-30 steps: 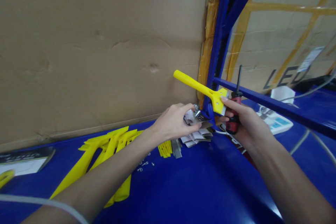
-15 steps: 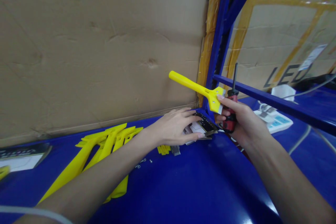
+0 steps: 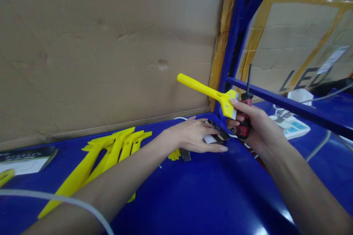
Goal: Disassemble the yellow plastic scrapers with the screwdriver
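Observation:
My right hand is closed around a screwdriver with a dark red and black handle, its shaft pointing up. Its thumb and fingers also pinch the blade end of a yellow scraper, whose handle sticks out to the left. My left hand is open, fingers spread over black-and-white printed cards in the corner of the blue surface; the hand partly hides them. Beside its wrist lie small yellow pieces and grey metal pieces.
Several yellow scraper handles lie left, partly under my forearm. A printed card is at far left. A tall cardboard box stands behind; a blue frame post rises at the corner. A white cable crosses low left.
My left hand has shifted slightly right, its thumb reaching further over the cards, and more of it now covers them. My right hand still holds the scraper and screwdriver.

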`<state>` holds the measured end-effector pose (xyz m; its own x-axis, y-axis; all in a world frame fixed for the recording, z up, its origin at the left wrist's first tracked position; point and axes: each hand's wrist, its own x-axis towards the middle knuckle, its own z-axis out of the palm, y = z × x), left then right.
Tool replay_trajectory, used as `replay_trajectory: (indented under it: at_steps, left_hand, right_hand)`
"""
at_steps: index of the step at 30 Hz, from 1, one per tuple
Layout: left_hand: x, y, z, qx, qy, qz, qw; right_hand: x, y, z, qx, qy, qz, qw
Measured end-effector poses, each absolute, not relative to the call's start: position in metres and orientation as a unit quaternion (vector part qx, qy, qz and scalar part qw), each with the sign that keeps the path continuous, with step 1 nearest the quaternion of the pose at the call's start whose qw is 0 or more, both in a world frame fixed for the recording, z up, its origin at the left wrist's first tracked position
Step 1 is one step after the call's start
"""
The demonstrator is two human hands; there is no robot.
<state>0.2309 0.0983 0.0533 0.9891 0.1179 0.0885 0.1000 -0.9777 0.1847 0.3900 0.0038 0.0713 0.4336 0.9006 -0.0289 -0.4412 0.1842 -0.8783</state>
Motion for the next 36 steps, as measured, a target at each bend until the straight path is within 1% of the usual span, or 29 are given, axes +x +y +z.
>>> replay_trajectory:
  at_steps: [7,15,18,24,26,28,30,31,33,36]
  left_hand:
    - [0.198,0.082,0.058,0.993,0.102,0.058,0.022]
    - [0.2,0.094,0.049,0.988,0.123,0.081,0.054]
    - [0.195,0.094,0.052,0.986,0.128,0.102,0.037]
    - [0.149,0.087,0.065,0.977,0.097,0.19,-0.029]
    - [0.129,0.083,0.071,0.959,0.123,0.236,-0.093]
    - [0.111,0.078,0.079,0.917,0.182,0.312,-0.172]
    - [0.097,0.074,0.087,0.889,0.217,0.337,-0.22]
    - [0.091,0.071,0.091,0.888,0.225,0.325,-0.235]
    - [0.083,0.067,0.097,0.905,0.234,0.261,-0.24]
    - [0.072,0.062,0.1,0.936,0.265,0.14,-0.186]
  right_hand:
    - [0.378,0.006,0.07,-0.458,-0.27,0.453,0.716]
    - [0.375,0.008,0.063,-0.476,-0.288,0.452,0.697]
    - [0.373,0.008,0.061,-0.475,-0.299,0.456,0.691]
    - [0.365,0.01,0.058,-0.473,-0.322,0.478,0.666]
    - [0.361,0.01,0.056,-0.476,-0.328,0.488,0.654]
    - [0.356,0.01,0.054,-0.481,-0.336,0.499,0.638]
    - [0.351,0.008,0.053,-0.491,-0.353,0.503,0.617]
    - [0.347,0.006,0.053,-0.497,-0.367,0.503,0.604]
    - [0.339,0.003,0.054,-0.506,-0.4,0.502,0.576]
    - [0.323,0.003,0.056,-0.502,-0.459,0.512,0.524]
